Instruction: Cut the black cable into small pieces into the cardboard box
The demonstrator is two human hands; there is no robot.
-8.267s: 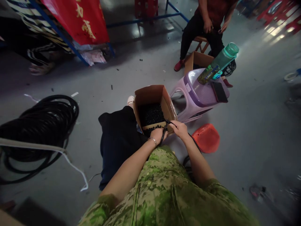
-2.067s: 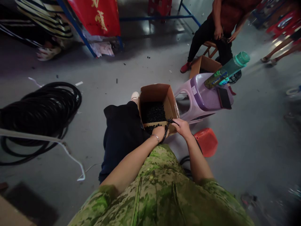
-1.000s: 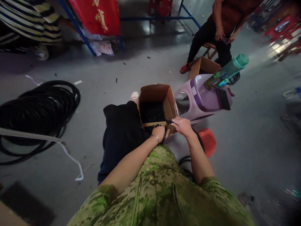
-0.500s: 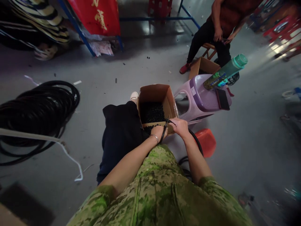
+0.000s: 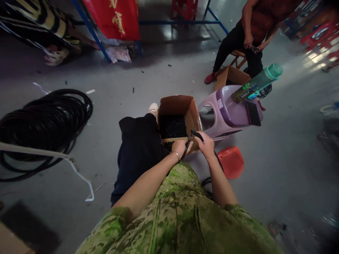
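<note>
My left hand (image 5: 180, 145) is closed around a pair of black-handled scissors (image 5: 188, 144), its blades pointing up and away over the near edge of an open cardboard box (image 5: 176, 106). My right hand (image 5: 207, 144) grips a black hose (image 5: 198, 135) close to its end, and that end lies at the scissor blades. Whether the blades are closed on the hose is too small to tell. From my right hand the hose runs back under my right forearm. Small black pieces (image 5: 173, 126) fill the lower part of the box, which stands between my legs.
A purple stool (image 5: 226, 118) to the right bears a green bottle (image 5: 261, 84) and a dark phone (image 5: 253, 113). An orange-red plastic object (image 5: 231, 163) lies nearby. Coiled black hose (image 5: 45, 123) lies left. A seated person (image 5: 251, 38) works beyond another box (image 5: 222, 78).
My right hand has turned slightly, and more of the hose end shows at the blades. My left hand stays on the scissors. The whole view has shifted a little.
</note>
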